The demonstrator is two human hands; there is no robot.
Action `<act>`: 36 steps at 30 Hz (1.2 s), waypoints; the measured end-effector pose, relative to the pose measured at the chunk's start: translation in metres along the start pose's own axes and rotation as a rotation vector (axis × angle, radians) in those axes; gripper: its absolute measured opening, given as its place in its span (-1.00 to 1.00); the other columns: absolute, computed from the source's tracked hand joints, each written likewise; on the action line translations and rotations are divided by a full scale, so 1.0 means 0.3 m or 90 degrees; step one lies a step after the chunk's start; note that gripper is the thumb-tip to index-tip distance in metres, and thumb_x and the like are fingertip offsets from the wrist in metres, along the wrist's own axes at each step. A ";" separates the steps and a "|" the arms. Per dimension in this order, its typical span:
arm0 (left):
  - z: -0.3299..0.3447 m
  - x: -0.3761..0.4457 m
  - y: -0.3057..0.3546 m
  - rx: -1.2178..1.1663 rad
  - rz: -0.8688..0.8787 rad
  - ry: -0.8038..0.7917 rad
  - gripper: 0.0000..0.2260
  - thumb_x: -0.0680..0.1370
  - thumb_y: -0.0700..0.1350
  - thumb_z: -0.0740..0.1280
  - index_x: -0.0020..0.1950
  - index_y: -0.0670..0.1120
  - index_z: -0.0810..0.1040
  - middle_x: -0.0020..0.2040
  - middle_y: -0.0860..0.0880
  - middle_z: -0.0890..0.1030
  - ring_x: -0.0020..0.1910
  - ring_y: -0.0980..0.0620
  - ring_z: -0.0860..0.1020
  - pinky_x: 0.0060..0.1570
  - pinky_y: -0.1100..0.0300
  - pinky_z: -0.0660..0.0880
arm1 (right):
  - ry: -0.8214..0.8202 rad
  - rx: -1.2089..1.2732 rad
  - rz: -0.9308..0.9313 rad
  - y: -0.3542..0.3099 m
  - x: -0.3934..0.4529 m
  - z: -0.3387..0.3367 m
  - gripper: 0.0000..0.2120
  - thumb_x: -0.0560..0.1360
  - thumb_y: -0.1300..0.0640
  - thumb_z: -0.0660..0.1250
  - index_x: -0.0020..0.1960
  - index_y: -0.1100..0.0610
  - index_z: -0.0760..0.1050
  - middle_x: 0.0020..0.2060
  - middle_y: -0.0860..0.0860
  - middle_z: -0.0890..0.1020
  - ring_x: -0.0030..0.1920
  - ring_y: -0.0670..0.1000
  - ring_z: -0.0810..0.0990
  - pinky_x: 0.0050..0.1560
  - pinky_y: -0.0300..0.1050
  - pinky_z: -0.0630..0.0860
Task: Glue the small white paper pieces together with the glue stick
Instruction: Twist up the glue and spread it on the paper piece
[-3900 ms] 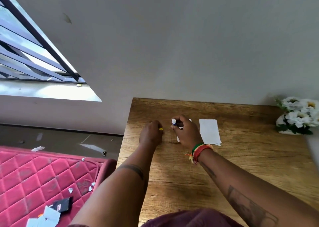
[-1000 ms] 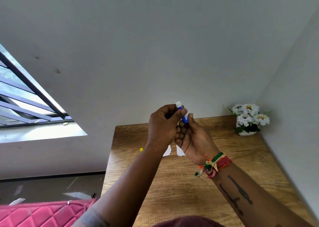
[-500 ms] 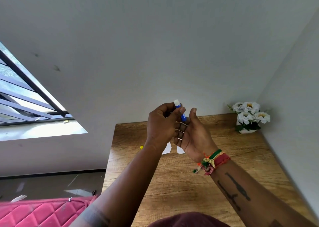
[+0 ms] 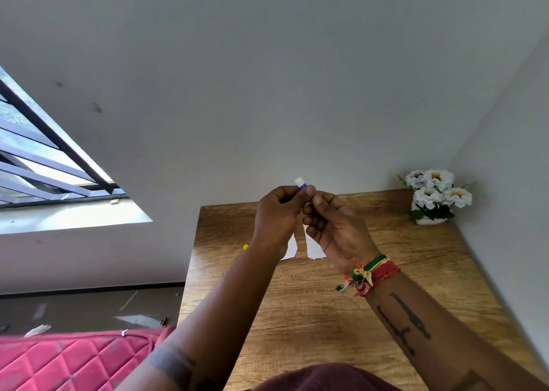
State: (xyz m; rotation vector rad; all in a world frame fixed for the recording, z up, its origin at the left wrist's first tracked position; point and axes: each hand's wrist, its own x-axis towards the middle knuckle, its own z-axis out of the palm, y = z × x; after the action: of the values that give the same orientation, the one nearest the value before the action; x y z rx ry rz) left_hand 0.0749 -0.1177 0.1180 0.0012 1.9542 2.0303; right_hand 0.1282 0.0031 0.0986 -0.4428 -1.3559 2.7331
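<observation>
Both hands are raised above the wooden table (image 4: 312,307). My left hand (image 4: 279,215) grips a small blue glue stick (image 4: 300,182) whose white tip pokes up above the thumb. My right hand (image 4: 332,227) is closed around the stick's lower end, fingers curled; most of the stick is hidden between the hands. Two small white paper pieces (image 4: 313,246) lie flat on the table behind and below my hands, partly hidden by them. A tiny yellow cap (image 4: 245,246) rests on the table near its left edge.
A white pot of white flowers (image 4: 433,197) stands in the far right corner against the walls. A pink quilted cushion (image 4: 68,361) lies left of the table, with paper scraps on the floor. A barred window (image 4: 44,159) is at the left.
Since 3.9 s ago both hands lifted the glue stick off the table. Over the last second my right hand's fingers shifted from spread to curled around the stick's lower end.
</observation>
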 end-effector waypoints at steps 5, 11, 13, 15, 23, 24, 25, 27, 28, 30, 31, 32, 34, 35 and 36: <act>-0.057 0.044 -0.105 0.094 -0.003 0.014 -0.84 0.59 0.00 0.48 0.11 -0.02 0.74 -0.03 0.02 0.77 -0.03 0.12 0.72 -0.03 0.18 0.58 | 0.063 0.009 0.045 0.052 0.032 -0.034 -0.79 0.60 0.10 0.35 0.14 0.20 0.62 -0.21 0.12 0.68 -0.26 0.02 0.64 -0.28 -0.17 0.59; -0.235 0.138 -0.311 0.454 0.055 0.132 -0.87 0.59 -0.12 0.45 0.12 0.02 0.73 0.04 0.08 0.74 0.01 0.12 0.68 -0.15 0.32 0.48 | 0.161 -0.057 0.076 0.146 0.104 -0.121 -0.86 0.58 0.16 0.37 0.10 0.19 0.59 -0.21 0.10 0.67 -0.25 0.03 0.65 -0.28 -0.14 0.58; -0.289 0.162 -0.383 0.571 0.087 0.117 -0.82 0.60 -0.13 0.43 0.17 0.04 0.71 0.17 0.04 0.69 0.15 0.02 0.64 0.04 0.12 0.59 | 0.194 -0.103 0.082 0.180 0.135 -0.148 -0.86 0.57 0.19 0.38 0.10 0.20 0.60 -0.20 0.11 0.68 -0.24 0.04 0.66 -0.24 -0.10 0.57; -0.319 0.172 -0.429 0.664 0.088 0.096 -0.77 0.61 -0.11 0.41 0.25 0.04 0.69 0.27 -0.01 0.60 0.28 -0.09 0.53 0.20 -0.03 0.54 | 0.214 -0.163 0.085 0.209 0.163 -0.164 -0.85 0.56 0.23 0.38 0.13 0.20 0.60 -0.19 0.13 0.68 -0.21 0.06 0.67 -0.23 -0.09 0.60; -0.309 0.248 -0.503 0.800 0.027 -0.056 -0.52 0.60 0.11 0.41 0.51 0.13 0.43 0.60 -0.04 0.25 0.57 -0.19 0.23 0.49 -0.18 0.27 | 0.198 -0.599 0.055 0.328 0.308 -0.175 -0.85 0.54 0.11 0.38 0.10 0.00 0.61 -0.07 -0.02 0.69 -0.11 0.00 0.67 -0.17 -0.12 0.63; -0.306 0.254 -0.509 0.806 0.016 -0.059 -0.48 0.59 0.13 0.41 0.53 0.13 0.39 0.62 -0.04 0.22 0.59 -0.19 0.20 0.50 -0.18 0.25 | 0.189 -0.637 0.047 0.342 0.323 -0.165 -0.84 0.56 0.11 0.37 0.13 0.01 0.61 -0.04 -0.04 0.67 -0.11 -0.04 0.64 -0.21 -0.24 0.56; -0.306 0.257 -0.511 0.812 0.009 -0.062 -0.44 0.59 0.14 0.41 0.56 0.12 0.35 0.63 -0.05 0.19 0.60 -0.19 0.17 0.52 -0.17 0.22 | 0.178 -0.668 0.037 0.353 0.334 -0.155 -0.83 0.57 0.12 0.37 0.15 0.02 0.61 -0.03 -0.06 0.65 -0.10 -0.07 0.61 -0.23 -0.32 0.48; -0.315 0.268 -0.527 0.815 -0.011 -0.080 -0.38 0.58 0.15 0.41 0.60 0.11 0.28 0.65 -0.06 0.12 0.62 -0.21 0.12 0.53 -0.18 0.18 | 0.153 -0.724 0.017 0.381 0.360 -0.139 -0.84 0.58 0.12 0.36 0.16 0.02 0.59 -0.03 -0.07 0.63 -0.09 -0.09 0.58 -0.21 -0.38 0.44; -0.322 0.275 -0.539 0.809 -0.022 -0.089 -0.36 0.57 0.16 0.41 0.60 0.12 0.25 0.65 -0.07 0.10 0.62 -0.22 0.10 0.54 -0.19 0.16 | 0.140 -0.748 0.007 0.394 0.372 -0.133 -0.85 0.58 0.12 0.36 0.15 0.02 0.58 -0.02 -0.07 0.64 -0.09 -0.10 0.58 -0.17 -0.35 0.47; -0.336 0.281 -0.557 0.791 -0.025 -0.087 -0.34 0.56 0.18 0.42 0.59 0.15 0.23 0.66 -0.06 0.08 0.63 -0.23 0.09 0.53 -0.21 0.15 | 0.119 -0.794 -0.012 0.415 0.387 -0.124 -0.86 0.58 0.11 0.36 0.14 0.02 0.58 0.00 -0.06 0.66 -0.07 -0.09 0.58 -0.06 -0.26 0.56; -0.340 0.286 -0.566 0.784 -0.025 -0.083 -0.33 0.55 0.19 0.43 0.59 0.16 0.23 0.66 -0.05 0.08 0.63 -0.23 0.10 0.53 -0.22 0.16 | 0.111 -0.817 -0.020 0.425 0.396 -0.123 -0.86 0.58 0.10 0.36 0.14 0.02 0.58 0.02 -0.05 0.67 -0.06 -0.09 0.59 -0.03 -0.21 0.58; -0.343 0.292 -0.573 0.782 -0.025 -0.081 -0.33 0.54 0.20 0.43 0.58 0.17 0.22 0.67 -0.05 0.08 0.64 -0.23 0.09 0.53 -0.23 0.16 | 0.101 -0.837 -0.028 0.432 0.406 -0.121 -0.85 0.59 0.10 0.36 0.15 0.03 0.58 0.04 -0.03 0.68 -0.04 -0.07 0.60 -0.01 -0.19 0.59; -0.346 0.299 -0.582 0.790 -0.023 -0.086 -0.31 0.54 0.20 0.43 0.60 0.18 0.20 0.68 -0.06 0.06 0.65 -0.23 0.07 0.54 -0.26 0.14 | 0.075 -0.874 -0.040 0.443 0.416 -0.119 -0.83 0.59 0.10 0.36 0.17 0.05 0.57 0.07 -0.01 0.68 0.00 -0.03 0.63 0.02 -0.16 0.60; -0.346 0.301 -0.582 0.796 -0.019 -0.088 -0.29 0.54 0.20 0.43 0.61 0.19 0.18 0.69 -0.07 0.04 0.65 -0.24 0.05 0.54 -0.27 0.13 | 0.064 -0.889 -0.045 0.446 0.419 -0.120 -0.82 0.59 0.10 0.35 0.18 0.06 0.57 0.08 0.00 0.68 0.02 -0.01 0.64 0.03 -0.15 0.61; -0.347 0.303 -0.583 0.798 -0.015 -0.089 -0.28 0.54 0.20 0.43 0.62 0.20 0.17 0.69 -0.07 0.02 0.66 -0.24 0.02 0.55 -0.29 0.11 | 0.053 -0.902 -0.049 0.448 0.421 -0.118 -0.81 0.59 0.10 0.35 0.19 0.07 0.57 0.09 0.01 0.68 0.03 0.01 0.64 0.04 -0.14 0.60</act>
State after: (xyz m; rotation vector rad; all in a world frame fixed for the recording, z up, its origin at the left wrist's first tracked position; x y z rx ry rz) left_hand 0.0057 -0.1961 -0.0788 0.3776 2.7065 0.4828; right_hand 0.0271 -0.0291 -0.0564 -0.4652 -2.9127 1.2087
